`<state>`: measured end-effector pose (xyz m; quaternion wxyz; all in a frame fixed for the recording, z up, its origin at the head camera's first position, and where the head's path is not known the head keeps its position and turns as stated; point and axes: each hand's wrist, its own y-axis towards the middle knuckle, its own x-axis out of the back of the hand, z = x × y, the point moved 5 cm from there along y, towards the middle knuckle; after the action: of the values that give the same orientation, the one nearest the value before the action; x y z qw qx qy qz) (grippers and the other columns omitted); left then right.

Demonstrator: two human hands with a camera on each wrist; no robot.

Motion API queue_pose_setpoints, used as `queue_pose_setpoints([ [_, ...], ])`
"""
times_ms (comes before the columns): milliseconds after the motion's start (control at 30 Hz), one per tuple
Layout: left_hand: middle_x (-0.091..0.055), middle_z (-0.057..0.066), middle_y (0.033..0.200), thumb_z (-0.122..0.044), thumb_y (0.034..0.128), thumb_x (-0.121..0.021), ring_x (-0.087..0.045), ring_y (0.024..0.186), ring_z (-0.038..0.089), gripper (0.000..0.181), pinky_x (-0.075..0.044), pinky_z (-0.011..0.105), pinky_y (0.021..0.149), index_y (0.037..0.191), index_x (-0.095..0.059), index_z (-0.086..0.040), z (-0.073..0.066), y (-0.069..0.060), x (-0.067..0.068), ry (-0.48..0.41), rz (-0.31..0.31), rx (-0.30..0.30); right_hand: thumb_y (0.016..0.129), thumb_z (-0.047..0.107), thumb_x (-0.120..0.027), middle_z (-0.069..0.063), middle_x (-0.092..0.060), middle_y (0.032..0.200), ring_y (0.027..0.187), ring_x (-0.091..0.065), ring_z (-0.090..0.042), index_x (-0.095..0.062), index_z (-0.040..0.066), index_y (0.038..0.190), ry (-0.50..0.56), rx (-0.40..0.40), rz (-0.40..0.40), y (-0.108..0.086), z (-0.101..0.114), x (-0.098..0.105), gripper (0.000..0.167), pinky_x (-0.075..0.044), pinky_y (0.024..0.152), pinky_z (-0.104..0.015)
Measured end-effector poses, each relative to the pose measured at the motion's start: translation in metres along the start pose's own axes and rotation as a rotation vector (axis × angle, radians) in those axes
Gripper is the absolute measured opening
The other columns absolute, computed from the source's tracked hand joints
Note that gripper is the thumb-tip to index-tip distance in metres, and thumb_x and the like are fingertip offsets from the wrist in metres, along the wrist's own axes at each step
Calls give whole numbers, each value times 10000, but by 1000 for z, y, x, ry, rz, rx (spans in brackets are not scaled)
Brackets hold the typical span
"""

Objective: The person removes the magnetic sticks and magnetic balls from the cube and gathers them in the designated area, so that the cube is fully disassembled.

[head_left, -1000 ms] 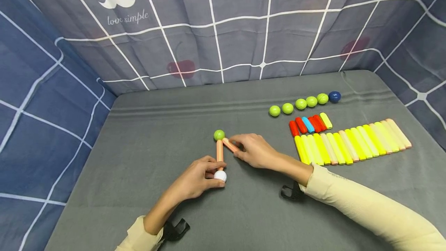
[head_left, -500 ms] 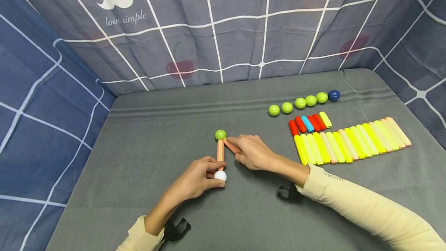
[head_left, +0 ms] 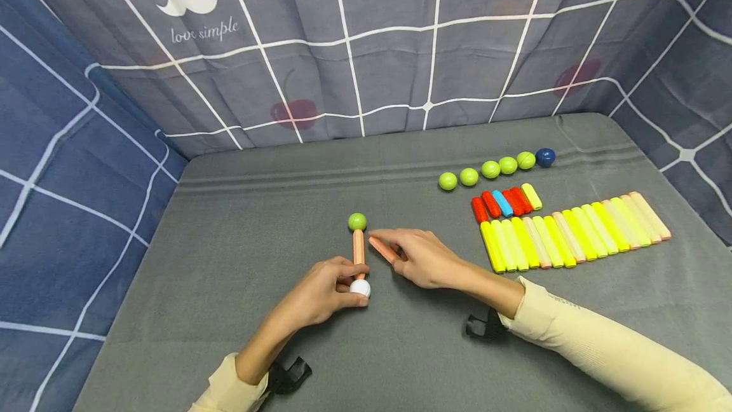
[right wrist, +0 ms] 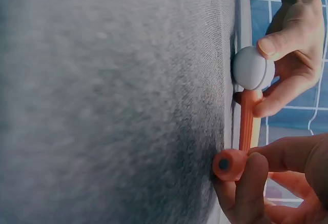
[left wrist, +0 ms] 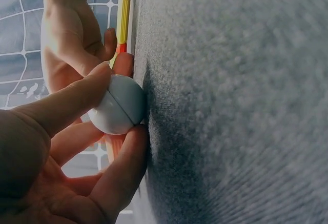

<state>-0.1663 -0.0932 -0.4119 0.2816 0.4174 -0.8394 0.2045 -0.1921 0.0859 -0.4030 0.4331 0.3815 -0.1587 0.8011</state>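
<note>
In the head view my left hand [head_left: 327,291] grips a white ball [left wrist: 119,105], thumb on one side and fingers on the other. An orange ribbed stick [head_left: 358,250] reaches from that ball to a green ball [head_left: 357,222] farther back. My right hand [head_left: 429,258] pinches a second orange stick [head_left: 384,250] between thumb and fingers, slanted beside the first and apart from the green ball. The right wrist view shows a dark round spot in the end of this second stick [right wrist: 229,164]. The green ball is hidden in both wrist views.
To the right lies a long row of yellow and pale sticks [head_left: 546,241]. Behind it are several short red, blue and yellow sticks [head_left: 503,203]. Farther back sit several green balls [head_left: 490,169] and a dark blue ball [head_left: 546,157]. Patterned curtains [head_left: 394,49] border the grey cloth.
The right hand's orange stick, earlier with its tip at the green ball, now stands a little away, toward the right. The left hand keeps its hold on the white ball.
</note>
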Motion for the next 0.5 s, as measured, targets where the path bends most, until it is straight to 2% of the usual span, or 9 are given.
queue_pose_setpoints([
  [233, -618, 57, 1071, -139, 807, -830, -597, 912, 156, 501, -540, 287, 789, 1262, -663, -12, 0, -2, -1, -22, 4, 5, 813, -35, -611, 88, -596, 776, 586, -568, -65, -511, 135, 1424, 90, -99, -41, -15, -10, 14, 642, -471, 562, -280],
  [500, -615, 41, 1082, -118, 807, -828, -598, 925, 153, 485, -537, 265, 810, 1255, -669, -23, 1, -2, -2, -42, -5, 3, 808, -15, -625, 78, -622, 774, 601, -591, -70, -520, 112, 1351, 42, -178, -142, -45, -35, 42, 568, -469, 575, -298],
])
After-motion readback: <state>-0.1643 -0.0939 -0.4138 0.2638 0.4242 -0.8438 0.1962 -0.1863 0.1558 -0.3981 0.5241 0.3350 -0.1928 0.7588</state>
